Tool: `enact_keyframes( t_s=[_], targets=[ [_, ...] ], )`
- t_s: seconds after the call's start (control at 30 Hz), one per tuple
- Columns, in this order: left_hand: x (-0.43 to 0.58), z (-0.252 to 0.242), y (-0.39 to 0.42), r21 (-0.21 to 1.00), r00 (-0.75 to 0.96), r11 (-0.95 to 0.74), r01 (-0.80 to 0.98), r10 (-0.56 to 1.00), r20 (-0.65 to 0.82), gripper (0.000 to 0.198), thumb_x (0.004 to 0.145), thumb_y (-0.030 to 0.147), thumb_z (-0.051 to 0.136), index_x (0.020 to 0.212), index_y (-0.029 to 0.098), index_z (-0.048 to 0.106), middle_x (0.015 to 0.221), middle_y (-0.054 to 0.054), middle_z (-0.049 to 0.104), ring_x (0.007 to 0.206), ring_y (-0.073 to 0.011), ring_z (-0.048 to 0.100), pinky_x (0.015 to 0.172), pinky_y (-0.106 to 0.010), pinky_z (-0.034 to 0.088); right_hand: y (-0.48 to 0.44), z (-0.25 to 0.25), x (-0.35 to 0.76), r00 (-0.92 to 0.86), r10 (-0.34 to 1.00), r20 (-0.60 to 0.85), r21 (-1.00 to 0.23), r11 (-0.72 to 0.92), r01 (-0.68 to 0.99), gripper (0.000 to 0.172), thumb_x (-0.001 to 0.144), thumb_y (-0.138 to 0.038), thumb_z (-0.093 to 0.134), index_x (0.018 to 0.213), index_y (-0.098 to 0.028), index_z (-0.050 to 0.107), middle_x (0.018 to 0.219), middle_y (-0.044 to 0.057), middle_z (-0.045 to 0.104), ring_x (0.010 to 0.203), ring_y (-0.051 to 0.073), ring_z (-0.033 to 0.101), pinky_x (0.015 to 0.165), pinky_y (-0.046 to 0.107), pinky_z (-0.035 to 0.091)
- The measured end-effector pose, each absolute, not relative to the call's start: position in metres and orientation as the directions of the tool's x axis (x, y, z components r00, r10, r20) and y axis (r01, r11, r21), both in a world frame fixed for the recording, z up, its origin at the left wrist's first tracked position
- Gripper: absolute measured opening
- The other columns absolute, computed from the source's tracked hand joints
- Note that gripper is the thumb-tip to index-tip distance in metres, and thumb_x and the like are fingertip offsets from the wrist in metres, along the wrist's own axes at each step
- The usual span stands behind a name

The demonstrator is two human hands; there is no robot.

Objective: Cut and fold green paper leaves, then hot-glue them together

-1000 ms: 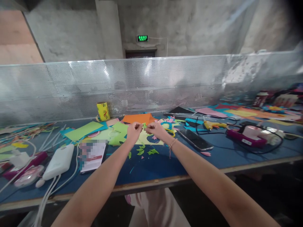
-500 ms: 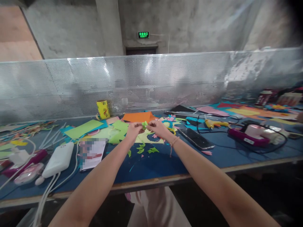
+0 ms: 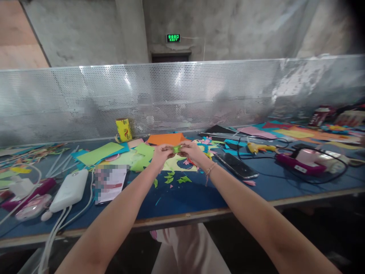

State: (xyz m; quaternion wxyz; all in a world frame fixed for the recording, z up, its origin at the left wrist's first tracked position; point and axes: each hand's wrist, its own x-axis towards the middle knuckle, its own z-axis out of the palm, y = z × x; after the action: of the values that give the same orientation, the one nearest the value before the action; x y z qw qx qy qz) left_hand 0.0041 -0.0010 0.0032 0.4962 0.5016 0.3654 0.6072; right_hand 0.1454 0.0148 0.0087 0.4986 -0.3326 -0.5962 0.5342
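A small light-green paper piece (image 3: pixel 177 149) is pinched between both my hands, above the middle of the blue table. My left hand (image 3: pixel 162 155) grips its left side, fingers closed. On its right side, my right hand (image 3: pixel 192 152) is closed too, a thin bracelet at the wrist. The exact shape of the piece is partly hidden by my fingertips. Below the hands lie several cut green paper leaves (image 3: pixel 184 179) and a pale yellow sheet (image 3: pixel 171 165). Green sheets (image 3: pixel 145 153) lie just left of my left hand.
To the right are a black phone (image 3: pixel 238 166), a yellow glue gun (image 3: pixel 260 148) with its cord, and a purple power strip (image 3: pixel 299 164). On the left sit a white power bank (image 3: pixel 70 190) with cables and a picture card (image 3: pixel 111 184). A perforated metal screen (image 3: pixel 171 99) stands behind.
The green piece has moved slightly right and looks flatter between my fingers. My right hand's fingers have shifted a little; both hands still hold it.
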Motion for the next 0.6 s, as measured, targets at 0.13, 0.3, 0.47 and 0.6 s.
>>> enact_keyframes(
  t_s=[0.13, 0.3, 0.47, 0.6],
  targets=[
    [0.0047, 0.0052, -0.0033, 0.938, 0.011, -0.260, -0.229, 0.963, 0.270, 0.012, 0.051, 0.014, 0.063, 0.063, 0.012, 0.060, 0.060, 0.000, 0.060, 0.058, -0.0085, 0.055, 0.067, -0.027, 0.048, 0.0113, 0.0106, 0.1458, -0.282, 0.937, 0.204, -0.967, 0.149, -0.207, 0.007, 0.060, -0.013, 0.054, 0.067, -0.016, 0.055, 0.059, 0.001, 0.061, 0.056, 0.010, 0.058, 0.062, 0.024, 0.048],
    [0.0044, 0.0052, -0.0018, 0.934, -0.023, -0.307, -0.181, 0.951, 0.308, 0.007, 0.054, 0.016, 0.061, 0.060, 0.012, 0.061, 0.059, 0.000, 0.060, 0.059, -0.0099, 0.056, 0.068, -0.029, 0.049, 0.0091, 0.0130, 0.1465, -0.293, 0.920, 0.260, -0.960, 0.213, -0.183, 0.012, 0.068, -0.027, 0.057, 0.067, -0.015, 0.055, 0.064, 0.002, 0.061, 0.058, 0.010, 0.058, 0.064, 0.025, 0.048],
    [0.0042, 0.0008, 0.0024, 0.930, -0.023, -0.342, -0.134, 0.940, 0.342, 0.024, 0.051, 0.025, 0.072, 0.067, 0.012, 0.058, 0.059, 0.000, 0.059, 0.057, -0.0097, 0.055, 0.064, -0.027, 0.048, 0.0120, 0.0106, 0.1453, -0.246, 0.906, 0.345, -0.937, 0.349, -0.031, 0.021, 0.061, -0.028, 0.066, 0.075, -0.015, 0.056, 0.063, -0.001, 0.059, 0.058, 0.009, 0.057, 0.063, 0.025, 0.049],
    [0.0042, -0.0003, 0.0043, 0.918, -0.052, -0.317, -0.236, 0.948, 0.314, 0.036, 0.046, 0.027, 0.076, 0.069, 0.013, 0.053, 0.060, 0.001, 0.059, 0.058, -0.0095, 0.057, 0.066, -0.029, 0.049, 0.0148, 0.0075, 0.1445, -0.224, 0.902, 0.370, -0.928, 0.369, -0.050, 0.026, 0.058, -0.029, 0.069, 0.076, -0.015, 0.056, 0.064, 0.000, 0.060, 0.060, 0.010, 0.058, 0.067, 0.027, 0.050]
  ],
)
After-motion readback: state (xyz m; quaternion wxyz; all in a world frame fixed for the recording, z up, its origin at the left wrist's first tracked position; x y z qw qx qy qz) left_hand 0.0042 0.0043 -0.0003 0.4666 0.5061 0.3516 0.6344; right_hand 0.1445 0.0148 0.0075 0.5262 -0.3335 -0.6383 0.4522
